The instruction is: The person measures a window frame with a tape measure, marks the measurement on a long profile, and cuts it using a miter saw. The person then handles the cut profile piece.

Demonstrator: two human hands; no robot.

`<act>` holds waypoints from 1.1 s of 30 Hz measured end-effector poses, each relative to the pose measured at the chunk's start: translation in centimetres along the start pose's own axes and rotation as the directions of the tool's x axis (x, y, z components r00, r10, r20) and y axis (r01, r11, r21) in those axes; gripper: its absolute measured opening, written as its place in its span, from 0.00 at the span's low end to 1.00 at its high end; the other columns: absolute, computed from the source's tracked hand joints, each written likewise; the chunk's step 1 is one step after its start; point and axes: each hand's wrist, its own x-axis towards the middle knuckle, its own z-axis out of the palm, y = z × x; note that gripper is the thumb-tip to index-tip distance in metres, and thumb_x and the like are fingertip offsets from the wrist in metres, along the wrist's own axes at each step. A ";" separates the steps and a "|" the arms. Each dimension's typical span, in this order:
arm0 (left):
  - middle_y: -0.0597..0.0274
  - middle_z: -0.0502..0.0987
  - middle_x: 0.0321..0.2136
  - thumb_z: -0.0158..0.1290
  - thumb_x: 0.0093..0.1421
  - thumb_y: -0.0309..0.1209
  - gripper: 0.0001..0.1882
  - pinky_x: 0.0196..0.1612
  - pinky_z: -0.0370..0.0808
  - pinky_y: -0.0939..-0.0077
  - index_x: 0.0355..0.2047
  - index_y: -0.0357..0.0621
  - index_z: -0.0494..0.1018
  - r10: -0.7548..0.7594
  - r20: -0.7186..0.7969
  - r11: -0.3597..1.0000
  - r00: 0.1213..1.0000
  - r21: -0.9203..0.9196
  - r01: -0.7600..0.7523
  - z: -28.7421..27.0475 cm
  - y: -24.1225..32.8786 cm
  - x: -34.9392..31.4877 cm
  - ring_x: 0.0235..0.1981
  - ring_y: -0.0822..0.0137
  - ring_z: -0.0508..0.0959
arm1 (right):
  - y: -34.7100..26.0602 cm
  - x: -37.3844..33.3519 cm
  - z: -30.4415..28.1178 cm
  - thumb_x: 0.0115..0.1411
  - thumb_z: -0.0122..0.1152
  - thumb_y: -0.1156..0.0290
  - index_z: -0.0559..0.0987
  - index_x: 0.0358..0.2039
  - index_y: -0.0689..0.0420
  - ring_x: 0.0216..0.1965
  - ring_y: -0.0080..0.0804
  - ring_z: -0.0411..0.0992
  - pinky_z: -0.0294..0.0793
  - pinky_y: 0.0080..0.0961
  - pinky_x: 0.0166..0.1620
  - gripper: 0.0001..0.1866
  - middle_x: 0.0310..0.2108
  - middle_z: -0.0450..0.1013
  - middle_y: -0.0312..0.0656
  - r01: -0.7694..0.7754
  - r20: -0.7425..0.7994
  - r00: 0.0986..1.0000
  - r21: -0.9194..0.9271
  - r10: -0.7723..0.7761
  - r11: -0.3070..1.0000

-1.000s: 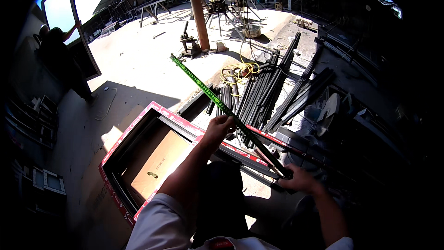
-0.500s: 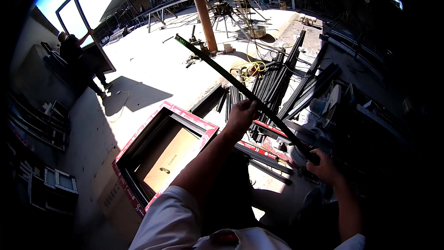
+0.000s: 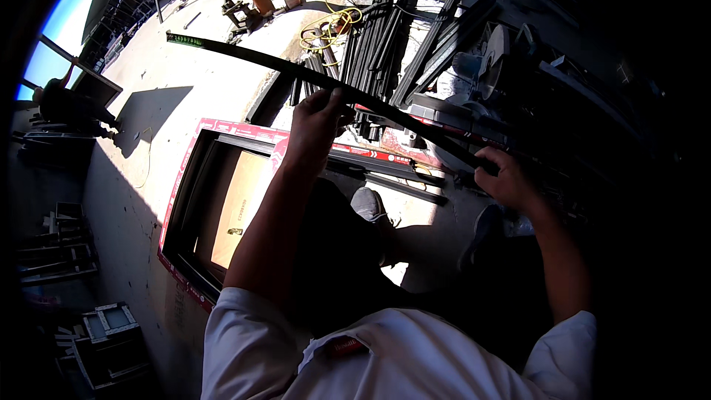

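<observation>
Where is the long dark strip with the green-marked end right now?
In the head view, the long dark strip slants from upper left to right of centre, held near its middle by the left hand, its lower end at the right hand.

A long dark tape blade [image 3: 385, 110], green at left, slants down rightward midair.

On my remote feed I make out numerals along the green far end of the tape measure [image 3: 385, 110], small print on the red-and-white film of the window frame [image 3: 244, 130], dark characters on the cardboard [image 3: 248, 178], and blurred lettering on the shirt's red label [image 3: 346, 346].
</observation>
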 end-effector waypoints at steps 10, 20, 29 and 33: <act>0.60 0.83 0.39 0.55 0.74 0.42 0.20 0.51 0.79 0.70 0.49 0.34 0.80 -0.111 0.140 0.987 0.984 0.132 0.093 -8.3 -2.8 2.5 0.41 0.70 0.82 | -2.5 3.8 8.2 0.69 0.56 0.70 0.83 0.48 0.58 0.27 0.10 0.60 0.59 0.17 0.30 0.12 0.24 0.65 0.22 -0.464 0.533 0.792 0.208 0.298 0.861; 0.67 0.82 0.34 0.56 0.73 0.38 0.11 0.43 0.77 0.76 0.41 0.44 0.79 -0.266 -0.064 0.929 0.962 -0.284 0.238 -21.1 -12.6 1.9 0.35 0.75 0.78 | -3.9 10.8 20.4 0.67 0.63 0.66 0.84 0.37 0.63 0.31 0.16 0.71 0.70 0.20 0.35 0.12 0.30 0.78 0.34 -0.552 0.760 0.573 0.083 0.306 0.829; 0.63 0.79 0.27 0.52 0.74 0.37 0.15 0.31 0.72 0.75 0.40 0.35 0.79 -0.167 -0.503 0.982 0.848 -0.009 0.189 -27.0 -18.8 2.3 0.25 0.72 0.75 | -8.3 15.7 27.0 0.64 0.59 0.68 0.80 0.27 0.63 0.26 0.23 0.70 0.68 0.30 0.30 0.12 0.22 0.72 0.39 -0.029 0.723 0.691 0.024 0.003 0.999; 0.53 0.83 0.34 0.53 0.70 0.37 0.17 0.43 0.78 0.64 0.43 0.33 0.79 0.029 -0.634 0.916 0.773 0.326 0.233 -26.7 -19.8 2.2 0.36 0.58 0.82 | -8.4 17.8 27.6 0.64 0.60 0.66 0.78 0.27 0.63 0.24 0.29 0.68 0.70 0.33 0.32 0.13 0.22 0.71 0.46 0.141 0.717 0.686 0.035 -0.123 0.989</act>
